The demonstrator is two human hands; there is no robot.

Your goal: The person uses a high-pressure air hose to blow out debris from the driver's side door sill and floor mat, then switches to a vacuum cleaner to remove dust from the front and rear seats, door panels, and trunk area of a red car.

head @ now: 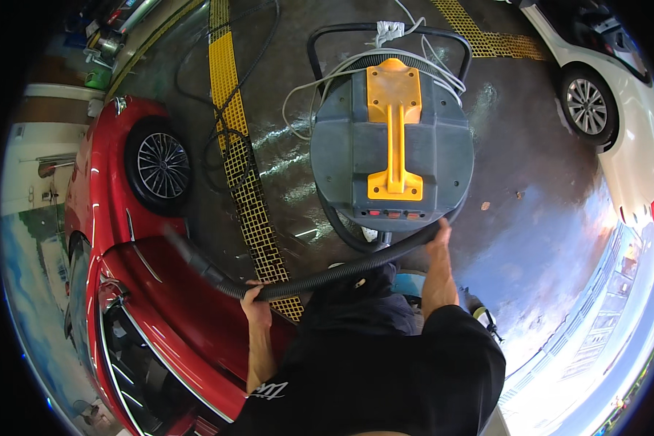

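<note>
A black corrugated vacuum hose (327, 276) runs across in front of me, its blurred nozzle end (188, 253) pointing to the upper left beside the red car. My left hand (255, 305) grips the hose a little behind that end. Farther along, my right hand (440, 237) is on the hose just under the rim of a large grey vacuum cleaner (338, 158). The machine has a yellow top handle (395, 147), red switches (393, 215) and a black push bar (343, 27). A pale cable (305, 87) is looped over its far side. The hose partly hides my right fingers.
A red car (163, 294) stands close on the left, a white car (627, 147) at the right. Yellow floor grating (250, 201) crosses the wet floor, with a dark coiled hose (218, 114) lying over it. A blue bucket (409, 283) is near my legs.
</note>
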